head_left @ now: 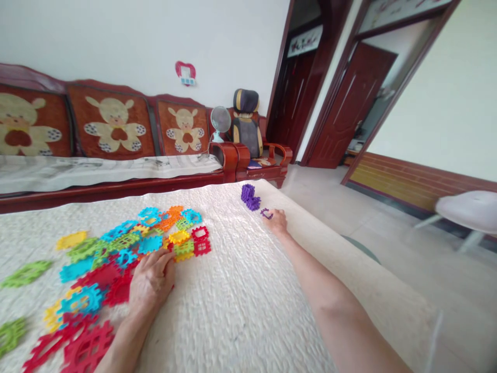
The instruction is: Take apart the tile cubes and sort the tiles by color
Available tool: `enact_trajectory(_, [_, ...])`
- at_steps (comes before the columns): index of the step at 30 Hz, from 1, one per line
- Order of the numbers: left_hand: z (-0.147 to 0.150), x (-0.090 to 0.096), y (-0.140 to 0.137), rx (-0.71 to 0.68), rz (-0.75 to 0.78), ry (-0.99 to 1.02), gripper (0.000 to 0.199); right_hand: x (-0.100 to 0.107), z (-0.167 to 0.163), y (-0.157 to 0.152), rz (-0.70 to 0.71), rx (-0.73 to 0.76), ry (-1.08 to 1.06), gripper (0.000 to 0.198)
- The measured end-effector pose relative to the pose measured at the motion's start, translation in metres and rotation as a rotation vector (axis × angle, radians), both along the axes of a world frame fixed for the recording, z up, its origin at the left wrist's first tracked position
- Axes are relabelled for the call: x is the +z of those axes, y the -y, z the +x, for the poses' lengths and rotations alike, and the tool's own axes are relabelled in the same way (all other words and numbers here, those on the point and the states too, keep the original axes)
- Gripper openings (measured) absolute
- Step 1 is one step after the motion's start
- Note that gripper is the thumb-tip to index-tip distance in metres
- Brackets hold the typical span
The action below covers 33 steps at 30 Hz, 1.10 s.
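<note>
Between the fingers of my right hand [277,221] is a small purple building piece [266,213], a notched frame with an open middle. Just beyond it stands a stack of purple pieces [248,194] near the table's far right corner. My left hand [152,277] rests at the right side of a spread of mixed building pieces, its fingers curled down over red pieces [120,290]; whether it grips one is hidden. Close to its fingertips lie a green piece [184,247], a yellow piece [179,237] and a red window piece [202,246].
A cream textured cloth [225,305] covers the table. Blue pieces [81,303] and loose green pieces [27,273] lie to the left. Behind the table are a wooden sofa [229,160] with bear-patterned cushions and a small fan [220,120]. A pale stool [469,210] stands at right.
</note>
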<state>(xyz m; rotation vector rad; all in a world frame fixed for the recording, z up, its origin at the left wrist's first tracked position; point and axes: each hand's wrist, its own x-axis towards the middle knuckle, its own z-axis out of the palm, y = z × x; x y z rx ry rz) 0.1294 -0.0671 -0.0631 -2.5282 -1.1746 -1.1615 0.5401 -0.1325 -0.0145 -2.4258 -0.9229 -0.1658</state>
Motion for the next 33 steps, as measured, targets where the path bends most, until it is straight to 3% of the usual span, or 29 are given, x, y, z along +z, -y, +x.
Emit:
enact_trajectory(7, [-0.001, -0.002, 0.0, -0.009, -0.002, 0.009, 0.027, -0.015, 0.004, -0.003, -0.057, 0.056, 0.013, 0.029])
enact_trajectory(18, [-0.006, -0.011, -0.008, -0.007, 0.004, -0.011, 0.025, -0.01, 0.033, -0.023, -0.036, -0.052, -0.021, 0.029])
enact_trajectory(25, [-0.008, -0.015, -0.012, -0.012, -0.021, -0.005, 0.024, -0.018, 0.038, -0.032, -0.004, -0.028, -0.003, 0.038])
enact_trajectory(33, [-0.003, -0.01, -0.006, 0.0, -0.028, 0.025, 0.024, -0.023, 0.041, -0.033, -0.008, -0.014, 0.011, 0.033])
